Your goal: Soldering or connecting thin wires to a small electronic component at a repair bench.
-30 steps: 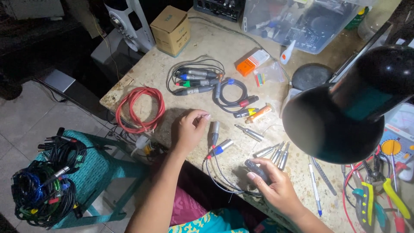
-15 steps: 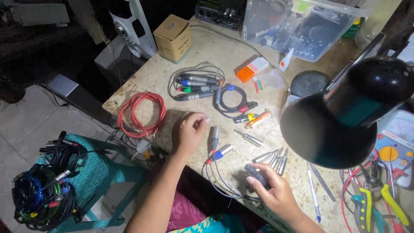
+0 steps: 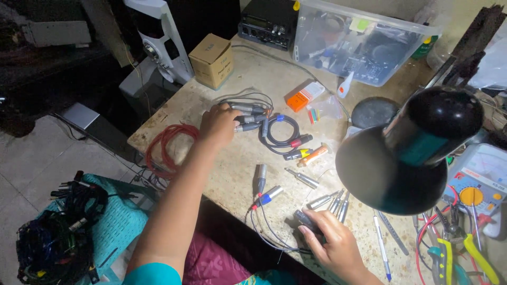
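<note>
We've got our left hand [image 3: 217,125] stretched far forward, arm long and nearly straight, palm down, fingers curled loosely at the tips. Our right hand [image 3: 334,244] sits close to the body (wrist bent, knuckles up), fingers folded inward in a grip, thumb tucked along the near side.

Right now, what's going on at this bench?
A person is sorting audio cables on a worn worktop. The left hand is reaching onto a bundle of cables with metal plug connectors. The right hand grips a dark connector at the near edge, beside loose metal plugs. A black desk lamp hangs over the right side.
</note>
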